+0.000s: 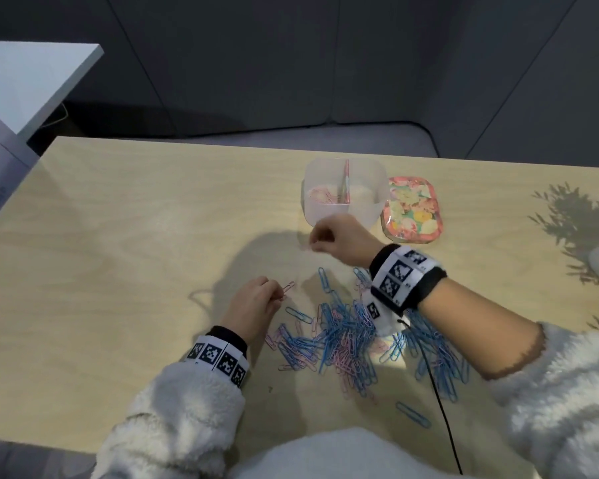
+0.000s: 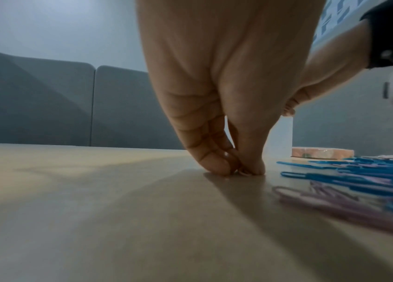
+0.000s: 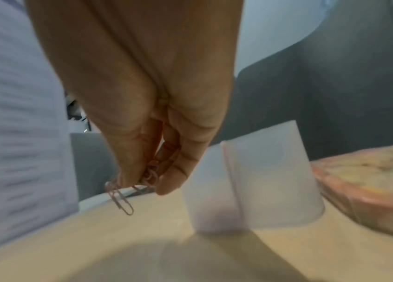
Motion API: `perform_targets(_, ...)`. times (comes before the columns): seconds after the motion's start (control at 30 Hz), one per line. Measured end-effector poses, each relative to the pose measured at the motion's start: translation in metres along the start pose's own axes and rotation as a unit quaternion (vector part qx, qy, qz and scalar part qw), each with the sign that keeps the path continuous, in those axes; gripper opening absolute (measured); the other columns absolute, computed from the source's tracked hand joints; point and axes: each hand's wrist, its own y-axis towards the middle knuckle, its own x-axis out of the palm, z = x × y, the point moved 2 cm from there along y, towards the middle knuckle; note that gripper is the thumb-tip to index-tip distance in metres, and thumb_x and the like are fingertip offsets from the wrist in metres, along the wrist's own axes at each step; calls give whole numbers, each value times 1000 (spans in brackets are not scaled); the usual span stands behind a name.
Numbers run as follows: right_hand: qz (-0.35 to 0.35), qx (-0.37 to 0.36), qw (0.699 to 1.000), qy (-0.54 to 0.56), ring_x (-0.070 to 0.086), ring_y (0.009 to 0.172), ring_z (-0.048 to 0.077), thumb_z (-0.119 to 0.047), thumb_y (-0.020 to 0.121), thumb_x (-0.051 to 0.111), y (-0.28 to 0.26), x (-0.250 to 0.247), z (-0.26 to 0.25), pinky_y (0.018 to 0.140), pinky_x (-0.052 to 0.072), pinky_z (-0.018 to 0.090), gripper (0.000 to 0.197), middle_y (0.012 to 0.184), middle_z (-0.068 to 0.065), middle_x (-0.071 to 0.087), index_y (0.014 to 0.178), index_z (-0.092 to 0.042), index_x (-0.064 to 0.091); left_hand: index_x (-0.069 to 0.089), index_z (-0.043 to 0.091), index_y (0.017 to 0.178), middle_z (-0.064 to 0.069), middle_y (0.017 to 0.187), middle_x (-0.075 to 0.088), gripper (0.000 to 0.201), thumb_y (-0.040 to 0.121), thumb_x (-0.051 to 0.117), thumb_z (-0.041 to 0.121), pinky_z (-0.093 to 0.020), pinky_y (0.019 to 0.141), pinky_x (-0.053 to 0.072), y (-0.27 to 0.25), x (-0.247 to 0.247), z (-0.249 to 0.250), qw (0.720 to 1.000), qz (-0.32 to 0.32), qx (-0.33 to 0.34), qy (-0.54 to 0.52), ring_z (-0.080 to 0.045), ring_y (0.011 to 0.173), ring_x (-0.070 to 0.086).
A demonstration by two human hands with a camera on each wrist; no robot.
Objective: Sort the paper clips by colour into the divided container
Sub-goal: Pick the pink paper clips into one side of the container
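The right hand (image 1: 336, 236) hangs just in front of the near wall of the divided container (image 1: 346, 216), fingers curled around a small bunch of pink clips (image 3: 128, 198); the right wrist view shows several loops pinched between thumb and fingers, one clip dangling below the fingertips with its long axis pointing steeply down toward the table (image 1: 118, 219). The container stands beyond the hand and slightly to its right, with the centre divider (image 1: 344, 181) running away from the person. Pink clips (image 1: 320, 195) already lie in the left compartment; the right compartment appears to hold nothing, though the frosted wall makes this uncertain. The coming move therefore likely turns on one relation: the bunch must rise above the near rim and travel forward to the left of the divider, not to its right. The right hand is much the nearer hand to the container. The left hand (image 1: 253, 302) is low on the table at the left edge of the mixed pile (image 1: 353, 337) of blue and pink clips, fingertips pressed together on a single pink clip (image 1: 288, 288) whose long axis slants up and to the right, away from the fingers. A floral lid (image 1: 412, 209) lies just beside the container on its right.
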Motion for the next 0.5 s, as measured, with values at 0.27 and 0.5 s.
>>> perform_targets(0.27,184,90,979,11,52,71,13,-4,82,64,49,-68,8,72,43,26,8,74,2,59,87,-1,70,59,6,98,-11,101,60,17,92,45,13,-37,76,47,8,-1,8,997,-28,-20,68,-29,88,58)
perform_targets(0.5,194,75,978,4,61,92,25,-8,85,59,44,-54,5,79,51,25,22,99,12,67,106,-2,65,58,8,95,-10,100,59,12,91,48,15,-38,75,50,12,1,5,998,-23,-4,54,-27,85,58)
